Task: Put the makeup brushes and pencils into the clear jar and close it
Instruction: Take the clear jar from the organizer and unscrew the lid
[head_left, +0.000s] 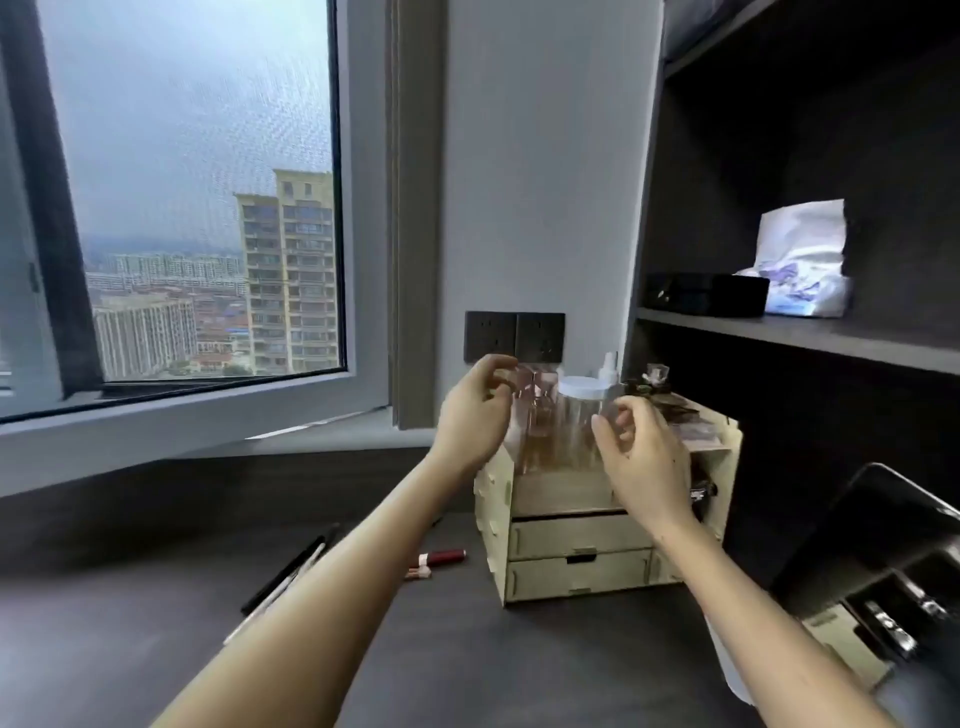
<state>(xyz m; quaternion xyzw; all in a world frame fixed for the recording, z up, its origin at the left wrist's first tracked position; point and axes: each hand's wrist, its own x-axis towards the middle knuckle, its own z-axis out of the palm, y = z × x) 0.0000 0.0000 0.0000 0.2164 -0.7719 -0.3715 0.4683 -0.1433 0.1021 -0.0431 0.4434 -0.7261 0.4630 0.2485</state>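
Note:
A clear jar (576, 426) with a white lid (583, 386) stands on top of a pale wooden drawer organizer (576, 551). My left hand (475, 415) hovers at the jar's left, fingers curled and apart, holding nothing. To the jar's right, my right hand (641, 452) is also empty with its fingers spread. Neither hand clearly touches the jar. On the dark desk to the left lie black and white makeup pencils and brushes (291, 571), partly hidden by my left forearm, and a dark red tube (441, 558).
Bottles and small items crowd the organizer's top behind the jar. Black wall sockets (514, 336) sit above. A dark shelf at right holds a black box (711, 295) and a tissue pack (805, 260). A black tray (893, 582) stands at right. A window is at left.

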